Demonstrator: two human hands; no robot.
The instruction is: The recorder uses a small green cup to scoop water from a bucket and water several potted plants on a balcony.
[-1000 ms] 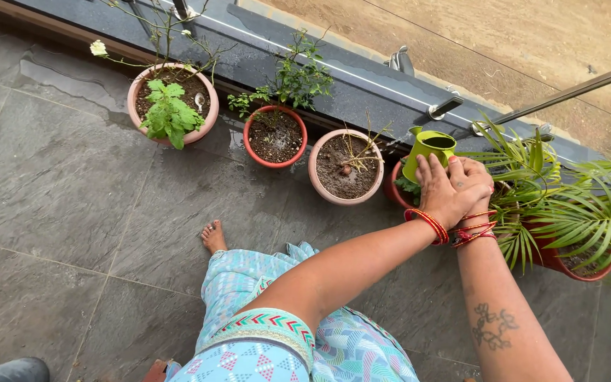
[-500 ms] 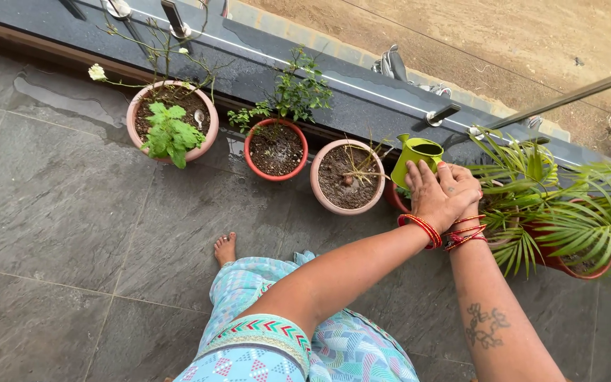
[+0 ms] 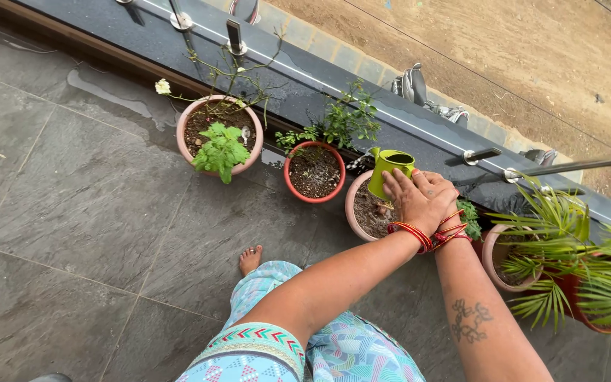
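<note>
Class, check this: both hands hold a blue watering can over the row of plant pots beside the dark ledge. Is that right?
Not quite. In the head view the watering can is yellow-green, not blue. The rest stands: left hand and right hand hold it over the plant pots beside the dark ledge.

No packages, labels, signs, screens — none visible.

I am seeing a row of pots running along the foot of the ledge (image 3: 334, 78), from upper left to lower right of the frame. The leafy pot (image 3: 219, 134) is sitting leftmost, the second pot (image 3: 314, 172) just right of it, the third pot (image 3: 365, 209) right again. The watering can (image 3: 387, 168) is hanging over that third pot, with my left hand (image 3: 411, 200) and right hand (image 3: 441, 189) lying behind it. The palm pots (image 3: 532, 258) are crowding the lower right. My foot (image 3: 250, 259) is resting below the second pot.
</note>
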